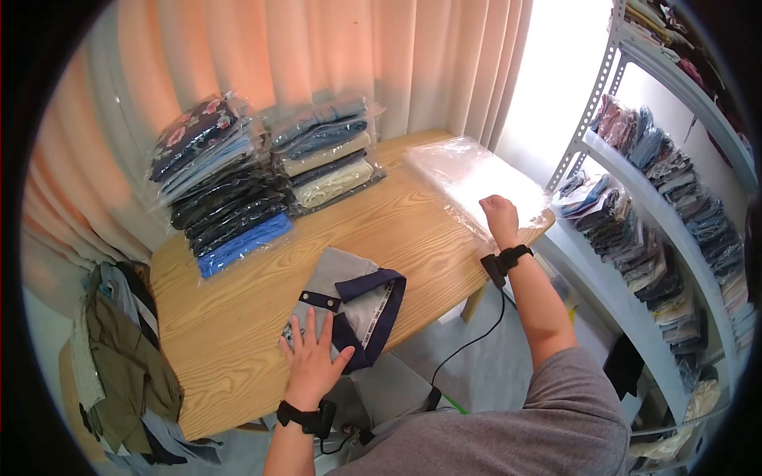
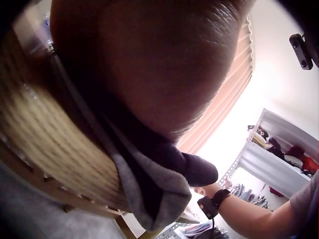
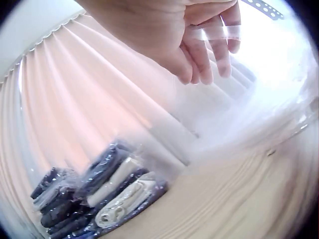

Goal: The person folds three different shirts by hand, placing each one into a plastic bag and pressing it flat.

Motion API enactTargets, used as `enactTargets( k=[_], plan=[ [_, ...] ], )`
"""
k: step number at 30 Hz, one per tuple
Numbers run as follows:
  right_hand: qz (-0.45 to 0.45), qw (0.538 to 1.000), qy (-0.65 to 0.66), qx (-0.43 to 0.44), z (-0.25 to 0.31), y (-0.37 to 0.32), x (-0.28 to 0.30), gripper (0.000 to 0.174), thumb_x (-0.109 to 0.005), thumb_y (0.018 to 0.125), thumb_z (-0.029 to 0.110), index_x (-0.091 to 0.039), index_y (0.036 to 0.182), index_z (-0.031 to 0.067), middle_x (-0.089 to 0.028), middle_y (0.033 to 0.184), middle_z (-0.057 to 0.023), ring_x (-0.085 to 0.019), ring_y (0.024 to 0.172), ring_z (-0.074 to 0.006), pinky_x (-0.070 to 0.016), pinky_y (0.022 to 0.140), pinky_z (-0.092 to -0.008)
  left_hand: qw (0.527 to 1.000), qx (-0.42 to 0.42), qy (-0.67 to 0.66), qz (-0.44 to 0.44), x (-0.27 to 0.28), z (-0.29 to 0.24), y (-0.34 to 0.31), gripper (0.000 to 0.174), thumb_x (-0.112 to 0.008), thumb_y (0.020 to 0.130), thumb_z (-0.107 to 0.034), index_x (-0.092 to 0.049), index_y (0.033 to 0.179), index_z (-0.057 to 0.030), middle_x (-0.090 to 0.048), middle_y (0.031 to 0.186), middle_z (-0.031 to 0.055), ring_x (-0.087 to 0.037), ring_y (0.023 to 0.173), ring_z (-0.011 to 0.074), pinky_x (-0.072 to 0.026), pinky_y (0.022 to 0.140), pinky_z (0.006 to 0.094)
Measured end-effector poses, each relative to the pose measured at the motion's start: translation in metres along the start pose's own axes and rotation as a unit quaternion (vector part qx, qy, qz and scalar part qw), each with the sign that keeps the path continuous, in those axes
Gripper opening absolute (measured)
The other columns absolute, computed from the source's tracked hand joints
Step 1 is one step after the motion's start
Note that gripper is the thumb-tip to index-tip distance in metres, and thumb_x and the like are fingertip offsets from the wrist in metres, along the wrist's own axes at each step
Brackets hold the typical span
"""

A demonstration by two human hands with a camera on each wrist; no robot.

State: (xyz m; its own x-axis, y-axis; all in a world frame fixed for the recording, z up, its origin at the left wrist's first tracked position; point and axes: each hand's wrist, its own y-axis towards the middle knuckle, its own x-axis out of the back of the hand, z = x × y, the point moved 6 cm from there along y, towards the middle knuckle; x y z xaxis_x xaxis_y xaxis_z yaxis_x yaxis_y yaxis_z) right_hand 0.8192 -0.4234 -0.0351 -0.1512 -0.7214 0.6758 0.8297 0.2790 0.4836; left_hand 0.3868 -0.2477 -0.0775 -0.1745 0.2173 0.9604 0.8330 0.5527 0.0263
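A folded grey garment (image 1: pixel 324 274) with a navy collar-like band and a snapped tab lies on the wooden table. My left hand (image 1: pixel 311 366) rests on its lower left part, fingers spread. In the left wrist view, the hand (image 2: pixel 164 64) is dark and close, with grey and navy fabric (image 2: pixel 159 199) below it. Over a pile of clear plastic bags (image 1: pixel 444 163) at the table's right end is my right hand (image 1: pixel 500 220), fingers curled. The right wrist view shows that hand (image 3: pixel 199 40) pinching clear plastic (image 3: pixel 227 33), a strip of which crosses the fingers.
Two stacks of bagged folded clothes (image 1: pixel 238 198) (image 1: pixel 325 155) stand at the table's back left. Loose clothes (image 1: pixel 123 349) hang at the left edge. Metal shelves (image 1: pixel 635 186) with garments stand on the right. A black cable (image 1: pixel 476 337) runs from the right wrist.
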Motion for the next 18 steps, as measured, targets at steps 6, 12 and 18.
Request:
enactTargets(
  k=[6, 12, 18],
  plan=[
    [0.030, 0.979, 0.141, 0.142, 0.091, -0.076, 0.032, 0.015, -0.061, 0.084, 0.016, -0.062, 0.090, 0.0022, -0.066, 0.083, -0.0150, -0.063, 0.078, -0.0328, -0.0492, 0.069, -0.0365, 0.999, 0.002, -0.025, 0.023, 0.001, 0.003, 0.001, 0.069, -0.045, 0.088, -0.054, -0.028, 0.144, -0.0159, -0.013, 0.151, 0.0159, -0.008, 0.138, 0.0424, -0.0083, 0.105, 0.0628],
    [0.211, 0.903, 0.267, 0.262, 0.165, -0.183, 0.050, 0.018, -0.063, 0.080, 0.007, -0.060, 0.097, 0.0041, -0.062, 0.093, -0.0124, -0.057, 0.091, -0.0320, -0.0449, 0.081, -0.0388, 0.962, -0.070, -0.259, -0.054, 0.035, -0.009, 0.005, 0.061, -0.041, 0.093, -0.048, -0.030, 0.142, -0.0129, -0.032, 0.144, 0.0177, -0.019, 0.135, 0.0420, -0.0121, 0.108, 0.0555],
    [0.328, 0.816, 0.342, 0.333, 0.204, -0.254, 0.038, 0.024, -0.061, 0.083, 0.008, -0.061, 0.107, 0.0078, -0.062, 0.111, -0.0082, -0.057, 0.103, -0.0270, -0.0416, 0.093, -0.0386, 0.911, -0.114, -0.379, -0.114, 0.047, -0.020, 0.018, 0.042, -0.050, 0.094, -0.025, -0.047, 0.130, -0.0048, -0.050, 0.128, 0.0174, -0.057, 0.100, 0.0214, -0.0448, 0.081, 0.0275]
  ],
)
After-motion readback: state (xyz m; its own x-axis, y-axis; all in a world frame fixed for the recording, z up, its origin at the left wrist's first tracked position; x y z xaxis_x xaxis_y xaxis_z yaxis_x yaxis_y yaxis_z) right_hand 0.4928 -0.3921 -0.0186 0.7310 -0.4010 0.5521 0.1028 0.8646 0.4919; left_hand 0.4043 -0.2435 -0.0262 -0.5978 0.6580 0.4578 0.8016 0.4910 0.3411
